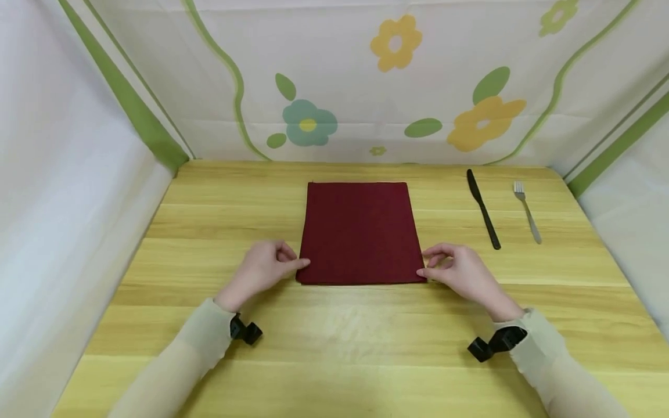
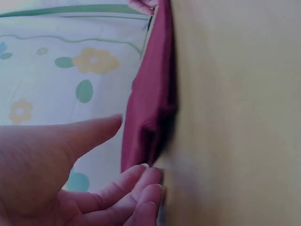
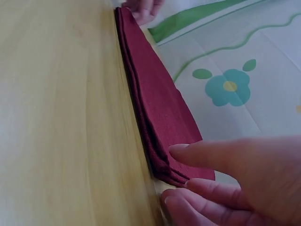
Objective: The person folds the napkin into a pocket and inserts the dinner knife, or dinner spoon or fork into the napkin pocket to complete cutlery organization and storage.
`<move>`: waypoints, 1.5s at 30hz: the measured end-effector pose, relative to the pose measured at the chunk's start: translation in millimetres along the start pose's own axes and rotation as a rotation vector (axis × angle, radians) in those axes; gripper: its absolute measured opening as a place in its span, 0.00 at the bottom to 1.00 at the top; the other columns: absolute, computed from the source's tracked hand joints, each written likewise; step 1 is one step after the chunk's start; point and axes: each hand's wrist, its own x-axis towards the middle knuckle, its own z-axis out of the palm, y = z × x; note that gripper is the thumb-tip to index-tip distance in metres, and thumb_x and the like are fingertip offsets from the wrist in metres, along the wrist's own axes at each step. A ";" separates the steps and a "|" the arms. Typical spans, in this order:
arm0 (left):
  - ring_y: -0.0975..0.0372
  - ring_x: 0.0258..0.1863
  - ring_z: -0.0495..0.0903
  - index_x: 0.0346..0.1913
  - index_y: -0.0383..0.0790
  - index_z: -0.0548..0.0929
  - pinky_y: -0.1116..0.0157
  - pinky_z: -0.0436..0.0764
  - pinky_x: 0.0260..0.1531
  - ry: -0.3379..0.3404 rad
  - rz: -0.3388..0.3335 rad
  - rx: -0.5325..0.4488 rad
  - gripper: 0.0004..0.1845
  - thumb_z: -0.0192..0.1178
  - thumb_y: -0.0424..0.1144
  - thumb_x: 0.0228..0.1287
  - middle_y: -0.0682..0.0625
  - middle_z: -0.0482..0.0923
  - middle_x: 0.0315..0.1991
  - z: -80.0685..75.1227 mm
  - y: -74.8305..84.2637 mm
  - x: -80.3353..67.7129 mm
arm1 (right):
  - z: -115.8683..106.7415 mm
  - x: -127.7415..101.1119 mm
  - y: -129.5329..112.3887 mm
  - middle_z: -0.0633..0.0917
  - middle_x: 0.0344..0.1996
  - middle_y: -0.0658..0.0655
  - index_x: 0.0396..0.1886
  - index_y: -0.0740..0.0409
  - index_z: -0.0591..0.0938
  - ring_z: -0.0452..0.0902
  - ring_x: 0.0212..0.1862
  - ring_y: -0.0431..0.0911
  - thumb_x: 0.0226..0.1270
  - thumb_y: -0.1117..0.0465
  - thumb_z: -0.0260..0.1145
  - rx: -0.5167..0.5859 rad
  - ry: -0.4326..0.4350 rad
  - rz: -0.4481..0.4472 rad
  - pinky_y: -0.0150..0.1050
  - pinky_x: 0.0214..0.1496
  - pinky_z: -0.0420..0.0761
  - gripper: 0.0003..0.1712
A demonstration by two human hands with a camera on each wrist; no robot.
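Both hands sit at the near corners of the dark red napkin (image 1: 360, 232): left hand (image 1: 263, 268) and right hand (image 1: 460, 270) each pinch a corner between thumb and fingertips. It's soft, matte, folded cloth in stacked layers, so an uneven lift could let layers slide apart or skew the square.

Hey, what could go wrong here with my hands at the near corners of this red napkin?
The napkin is folded in several layers, visible at its near edge in the right wrist view; your left hand or right hand might catch only the top layers, so the stack could splay. A wide sweep rightward might also nudge the knife.
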 end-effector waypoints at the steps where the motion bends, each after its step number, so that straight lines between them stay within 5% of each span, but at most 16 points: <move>1: 0.61 0.27 0.79 0.37 0.40 0.86 0.61 0.79 0.32 0.007 -0.005 0.011 0.16 0.72 0.51 0.63 0.53 0.82 0.28 2.7 -0.5 -2.5 | -0.6 -0.4 0.2 0.86 0.32 0.55 0.48 0.63 0.85 0.84 0.28 0.47 0.63 0.55 0.78 0.007 -0.002 0.022 0.38 0.28 0.83 0.20; 9: 0.63 0.23 0.76 0.30 0.44 0.88 0.63 0.77 0.31 0.012 0.012 0.060 0.12 0.73 0.48 0.63 0.57 0.81 0.23 12.3 -2.1 -7.1 | 0.9 -0.7 -0.4 0.85 0.26 0.55 0.42 0.65 0.85 0.84 0.27 0.48 0.62 0.54 0.78 0.060 -0.045 0.074 0.40 0.29 0.85 0.20; 21: 0.60 0.29 0.75 0.42 0.39 0.88 0.63 0.74 0.32 -0.087 0.021 -0.184 0.12 0.65 0.45 0.72 0.51 0.83 0.31 9.9 -1.8 -6.9 | 4.9 -0.2 0.4 0.86 0.25 0.55 0.42 0.65 0.84 0.84 0.27 0.49 0.64 0.55 0.77 0.068 -0.032 0.084 0.40 0.29 0.85 0.18; 28: 0.59 0.30 0.83 0.47 0.32 0.85 0.63 0.80 0.34 -0.137 0.003 -0.250 0.13 0.66 0.41 0.72 0.50 0.85 0.31 14.0 -4.3 -5.1 | 8.3 1.5 0.2 0.85 0.22 0.54 0.37 0.63 0.84 0.82 0.24 0.49 0.61 0.51 0.79 0.044 -0.011 0.112 0.39 0.27 0.83 0.20; 34: 0.61 0.27 0.81 0.43 0.35 0.87 0.62 0.79 0.32 -0.102 0.026 -0.168 0.09 0.67 0.40 0.71 0.53 0.85 0.28 16.9 -4.3 -4.1 | 10.4 2.7 -1.5 0.84 0.20 0.52 0.31 0.59 0.86 0.79 0.22 0.47 0.62 0.53 0.78 -0.011 0.001 0.090 0.37 0.24 0.78 0.14; 39: 0.63 0.26 0.78 0.39 0.39 0.88 0.63 0.77 0.31 -0.050 0.029 -0.065 0.08 0.69 0.41 0.68 0.55 0.83 0.25 18.3 -3.5 -3.4 | 9.6 3.3 1.6 0.85 0.22 0.53 0.36 0.61 0.85 0.81 0.23 0.48 0.63 0.57 0.77 0.023 -0.009 0.080 0.38 0.25 0.82 0.13; 45: 0.62 0.25 0.75 0.44 0.37 0.80 0.63 0.76 0.29 0.030 0.132 0.024 0.16 0.75 0.40 0.61 0.53 0.77 0.26 17.1 -1.5 -5.5 | 9.9 5.8 4.9 0.84 0.33 0.52 0.44 0.59 0.84 0.79 0.32 0.46 0.58 0.64 0.80 -0.072 0.050 -0.170 0.36 0.29 0.80 0.16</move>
